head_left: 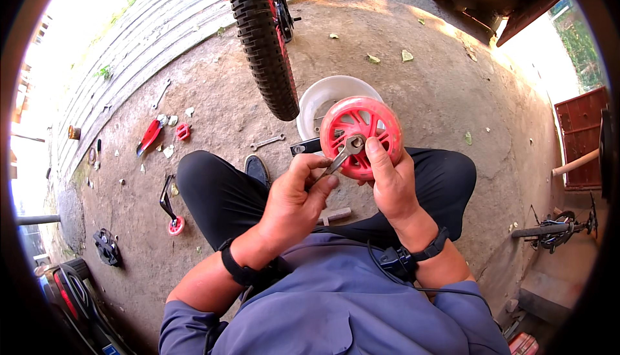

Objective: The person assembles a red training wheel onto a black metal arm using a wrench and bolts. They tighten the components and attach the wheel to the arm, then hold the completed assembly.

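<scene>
Above our lap, a wrench on the wheel's hub

Our right hand (391, 184) curls closed around the small red wheel (360, 136); our left hand (294, 203) pinches the wrench (341, 156) handle, its jaw seated on the centre nut

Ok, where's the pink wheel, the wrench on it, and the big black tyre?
pink wheel (378, 119): head view, upper spokes.
wrench (341, 156): head view, its shaft.
black tyre (261, 38): head view, knobbly tread.

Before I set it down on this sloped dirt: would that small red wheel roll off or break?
The small red wheel is round, so on edge it would probably roll; laid flat it should stay. Its spoked plastic looks light and stiff, unlikely to break. The right hand holds it easily while the left hand works a wrench.
</scene>
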Motion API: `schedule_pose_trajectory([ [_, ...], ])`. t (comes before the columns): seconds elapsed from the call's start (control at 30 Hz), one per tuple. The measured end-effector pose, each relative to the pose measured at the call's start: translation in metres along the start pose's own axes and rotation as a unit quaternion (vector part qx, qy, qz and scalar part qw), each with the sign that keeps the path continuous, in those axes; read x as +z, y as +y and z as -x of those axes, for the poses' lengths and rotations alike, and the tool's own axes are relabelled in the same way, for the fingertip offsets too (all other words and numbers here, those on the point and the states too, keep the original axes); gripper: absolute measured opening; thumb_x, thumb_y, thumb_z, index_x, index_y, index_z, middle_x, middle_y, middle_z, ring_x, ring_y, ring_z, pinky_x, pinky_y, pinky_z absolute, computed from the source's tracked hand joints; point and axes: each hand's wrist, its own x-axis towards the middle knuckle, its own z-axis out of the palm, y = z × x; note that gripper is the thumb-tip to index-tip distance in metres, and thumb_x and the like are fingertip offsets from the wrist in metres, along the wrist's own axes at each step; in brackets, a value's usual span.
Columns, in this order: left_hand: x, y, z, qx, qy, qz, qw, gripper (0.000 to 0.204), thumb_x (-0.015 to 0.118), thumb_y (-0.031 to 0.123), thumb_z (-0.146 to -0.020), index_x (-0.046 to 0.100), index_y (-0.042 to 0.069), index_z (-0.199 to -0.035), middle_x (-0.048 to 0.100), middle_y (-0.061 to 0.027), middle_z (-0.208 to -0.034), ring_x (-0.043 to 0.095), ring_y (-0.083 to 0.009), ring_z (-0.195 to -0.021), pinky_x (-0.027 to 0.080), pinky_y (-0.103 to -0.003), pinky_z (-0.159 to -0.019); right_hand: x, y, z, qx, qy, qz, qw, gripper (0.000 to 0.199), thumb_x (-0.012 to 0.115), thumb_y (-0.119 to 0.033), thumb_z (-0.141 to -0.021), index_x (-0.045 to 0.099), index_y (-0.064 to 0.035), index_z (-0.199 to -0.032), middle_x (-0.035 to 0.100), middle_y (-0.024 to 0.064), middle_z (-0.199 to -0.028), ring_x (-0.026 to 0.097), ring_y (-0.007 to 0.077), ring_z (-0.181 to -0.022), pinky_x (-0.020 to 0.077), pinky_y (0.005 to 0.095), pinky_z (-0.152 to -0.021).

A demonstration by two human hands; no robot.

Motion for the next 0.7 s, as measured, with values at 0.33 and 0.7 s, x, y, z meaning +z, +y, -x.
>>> schedule_pose_trajectory([
  [0.33,-0.067,0.037,-0.046,0.315,-0.083,-0.399,0.857,0.027,0.076,0.002,-0.074,0.062,0.006,-0.097,0.059,-0.0122,-0.079,0.061,-0.0320,-0.069,0.049,-0.039,-0.058,-0.016,-0.013,0.005,0.030,-0.124,0.021,0.992,0.036,0.050,-0.016,-0.102,0.054,0.0036,-0.132,0.064,0.0100,-0.121,0.059,0.0149,-0.111,0.0471,0.0319,-0.098],
  [0.7,-0.008,-0.003,0.004,-0.025,-0.047,-0.045,0.998,0.017,0.060,0.006,-0.098,0.050,0.002,-0.111,0.056,-0.0004,-0.081,0.051,-0.0054,-0.065,0.046,-0.023,-0.057,-0.012,-0.004,0.001,0.017,-0.015,0.043,0.999,0.037,0.052,-0.031,-0.103,0.059,0.0002,-0.122,0.068,0.0066,-0.105,0.064,0.0097,-0.090,0.0524,0.0240,-0.075],
])
